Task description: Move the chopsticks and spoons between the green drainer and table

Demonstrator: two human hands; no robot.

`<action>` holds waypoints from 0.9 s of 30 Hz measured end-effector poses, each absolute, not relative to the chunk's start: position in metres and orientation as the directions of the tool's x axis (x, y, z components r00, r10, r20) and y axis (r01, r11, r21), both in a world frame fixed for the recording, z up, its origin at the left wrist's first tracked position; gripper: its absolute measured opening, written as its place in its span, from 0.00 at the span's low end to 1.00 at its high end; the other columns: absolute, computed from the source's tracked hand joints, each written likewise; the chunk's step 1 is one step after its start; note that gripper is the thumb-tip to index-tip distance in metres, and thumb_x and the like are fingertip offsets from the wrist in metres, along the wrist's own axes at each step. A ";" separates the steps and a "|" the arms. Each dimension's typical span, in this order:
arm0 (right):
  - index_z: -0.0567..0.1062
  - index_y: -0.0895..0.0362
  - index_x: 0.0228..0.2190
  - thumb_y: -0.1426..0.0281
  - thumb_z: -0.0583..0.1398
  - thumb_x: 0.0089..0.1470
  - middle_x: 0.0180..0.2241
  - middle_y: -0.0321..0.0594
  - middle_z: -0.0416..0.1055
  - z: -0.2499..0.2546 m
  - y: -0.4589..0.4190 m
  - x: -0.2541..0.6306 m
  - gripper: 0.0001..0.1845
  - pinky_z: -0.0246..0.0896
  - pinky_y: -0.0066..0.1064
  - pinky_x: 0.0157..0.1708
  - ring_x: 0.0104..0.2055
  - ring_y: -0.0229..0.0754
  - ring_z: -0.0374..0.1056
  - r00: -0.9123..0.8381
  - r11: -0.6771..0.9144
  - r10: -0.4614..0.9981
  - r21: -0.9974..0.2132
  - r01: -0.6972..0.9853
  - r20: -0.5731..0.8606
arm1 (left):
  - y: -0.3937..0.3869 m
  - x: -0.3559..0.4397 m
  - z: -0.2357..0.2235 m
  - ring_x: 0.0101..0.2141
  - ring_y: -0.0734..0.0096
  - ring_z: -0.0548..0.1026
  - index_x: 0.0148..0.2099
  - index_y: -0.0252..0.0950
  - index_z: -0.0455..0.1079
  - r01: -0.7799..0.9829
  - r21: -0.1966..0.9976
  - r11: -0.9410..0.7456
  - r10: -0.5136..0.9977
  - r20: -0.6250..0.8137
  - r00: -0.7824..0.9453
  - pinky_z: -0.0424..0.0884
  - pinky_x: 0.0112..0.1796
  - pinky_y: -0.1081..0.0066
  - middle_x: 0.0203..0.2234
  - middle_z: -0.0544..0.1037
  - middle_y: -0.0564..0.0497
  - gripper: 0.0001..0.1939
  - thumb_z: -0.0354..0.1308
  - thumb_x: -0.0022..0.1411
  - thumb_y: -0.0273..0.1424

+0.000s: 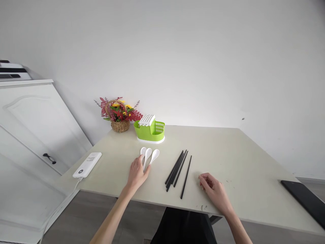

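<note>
The left hand (137,173) arches over the handles of three spoons (148,152), thumb and fingers apart at their sides; how firmly it grips is unclear. The right hand (213,189) sits on the table (218,145), fingers loosely curled in. The spoons are glossy white, with rounded bowls pointing away from the left hand, fanned side by side, their handle ends partly covered by it. Between the hands lie black chopsticks (175,169), most bunched, one slightly apart toward the right hand. Beyond the left hand stand a green caddy (146,134) with white lid and base, and a flower basket (120,126).
</note>
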State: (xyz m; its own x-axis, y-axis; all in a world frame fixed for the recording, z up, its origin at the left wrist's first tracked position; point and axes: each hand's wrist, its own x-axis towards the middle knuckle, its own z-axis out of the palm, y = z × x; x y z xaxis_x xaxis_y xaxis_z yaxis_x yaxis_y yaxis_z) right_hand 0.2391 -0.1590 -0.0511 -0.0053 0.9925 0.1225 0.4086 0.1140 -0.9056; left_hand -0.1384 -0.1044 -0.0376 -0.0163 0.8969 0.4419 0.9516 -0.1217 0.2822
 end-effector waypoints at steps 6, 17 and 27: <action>0.74 0.52 0.34 0.42 0.54 0.65 0.26 0.37 0.70 -0.048 -0.160 0.239 0.27 0.59 0.33 0.31 0.29 0.44 0.65 -0.005 0.112 0.993 -0.906 0.409 0.121 | -0.106 -0.137 -0.030 0.56 0.47 0.76 0.65 0.36 0.60 0.956 0.271 -0.108 0.906 0.422 -0.017 0.72 0.55 0.52 0.55 0.77 0.36 0.25 0.54 0.71 0.39; 0.74 0.52 0.34 0.41 0.54 0.65 0.25 0.37 0.70 -0.047 -0.161 0.238 0.28 0.59 0.33 0.30 0.27 0.43 0.64 -0.001 0.121 0.991 -0.903 0.413 0.133 | -0.111 -0.135 -0.020 0.51 0.47 0.74 0.62 0.33 0.64 0.994 0.104 -0.044 0.909 0.417 -0.004 0.71 0.51 0.53 0.50 0.77 0.37 0.21 0.54 0.71 0.35; 0.74 0.52 0.33 0.39 0.54 0.64 0.25 0.38 0.71 -0.046 -0.161 0.238 0.30 0.60 0.32 0.29 0.27 0.43 0.65 0.005 0.132 0.989 -0.900 0.416 0.148 | -0.107 -0.134 -0.021 0.50 0.47 0.74 0.57 0.32 0.68 0.999 0.044 0.018 0.930 0.366 -0.033 0.69 0.50 0.54 0.47 0.76 0.37 0.19 0.54 0.71 0.38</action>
State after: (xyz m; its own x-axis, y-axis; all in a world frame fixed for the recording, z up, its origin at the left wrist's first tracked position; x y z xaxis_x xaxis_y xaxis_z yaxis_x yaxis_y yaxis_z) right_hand 0.2375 -0.1606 -0.0464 0.0049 0.9890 0.1476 0.4163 0.1321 -0.8996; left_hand -0.1336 -0.1068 -0.0207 -0.0328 0.9300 0.3661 0.9989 0.0180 0.0440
